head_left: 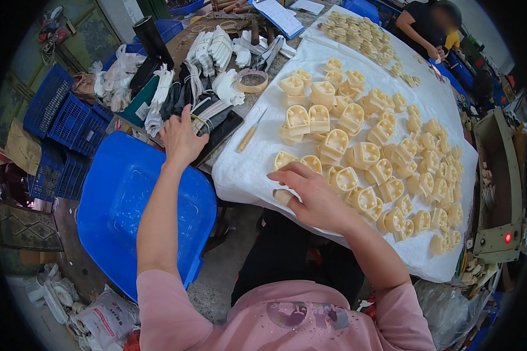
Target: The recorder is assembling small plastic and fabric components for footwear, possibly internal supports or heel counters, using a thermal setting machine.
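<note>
Holds the right hand (317, 196) over the near edge of a white-cloth-covered tabletop (237, 175), toward its near-left corner, half curled, index finger stretched forward and thumb apart below. Shows a small beige patch (283, 197) at that thumb; cannot tell whether a covering or a pinched piece. Has the nearest of many hollow, cream-coloured, rounded moulded pieces (367, 155) just beyond the right fingertips, outside the grip; spreads the others from there toward the right edge, some overlapping.

Holds the left hand (183, 137) beyond the left edge, fingers parted and thumb wide, at a banded bundle of black and white flat strips (212, 111); cannot tell whether touching or just above. Crosses a large, bright blue plastic tub (129, 210) with the left forearm.

Includes a wooden-handled metal awl (247, 138) on the cloth near the left edge, and a beige tape roll (252, 89) just past that edge.
</note>
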Motion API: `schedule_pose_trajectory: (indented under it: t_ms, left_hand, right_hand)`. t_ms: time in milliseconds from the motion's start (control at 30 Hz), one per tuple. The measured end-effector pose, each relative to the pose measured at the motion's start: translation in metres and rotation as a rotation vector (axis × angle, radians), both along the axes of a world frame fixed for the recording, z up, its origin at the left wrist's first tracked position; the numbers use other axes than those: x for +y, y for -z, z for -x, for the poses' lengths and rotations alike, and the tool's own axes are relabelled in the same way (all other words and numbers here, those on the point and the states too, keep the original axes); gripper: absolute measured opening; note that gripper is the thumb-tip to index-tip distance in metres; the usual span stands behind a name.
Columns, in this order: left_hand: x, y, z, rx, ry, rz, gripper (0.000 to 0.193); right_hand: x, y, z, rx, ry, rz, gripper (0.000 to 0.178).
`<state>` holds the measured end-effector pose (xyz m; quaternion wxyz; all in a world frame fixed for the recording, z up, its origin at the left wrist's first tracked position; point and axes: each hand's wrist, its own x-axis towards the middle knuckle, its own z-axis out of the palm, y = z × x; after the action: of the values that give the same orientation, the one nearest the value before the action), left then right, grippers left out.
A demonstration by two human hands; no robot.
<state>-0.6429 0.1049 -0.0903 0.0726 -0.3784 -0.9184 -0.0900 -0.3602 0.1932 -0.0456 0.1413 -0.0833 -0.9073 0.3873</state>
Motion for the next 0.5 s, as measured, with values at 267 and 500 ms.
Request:
schedule_pose_trajectory:
  t_ms: [267, 500]
  left_hand:
    - [-0.047, -0.009, -0.044, -1.694, 0.128, -1.292, 0.038]
    - [-0.042, 0.012, -0.12, -2.204, 0.244, -1.361, 0.058]
  right_hand:
    - [-0.004, 0.01, 0.021, 0.238, 0.08, 0.134, 0.035]
    - [-0.011, 0.014, 0.019, 0.322, 0.178, 0.105, 0.023]
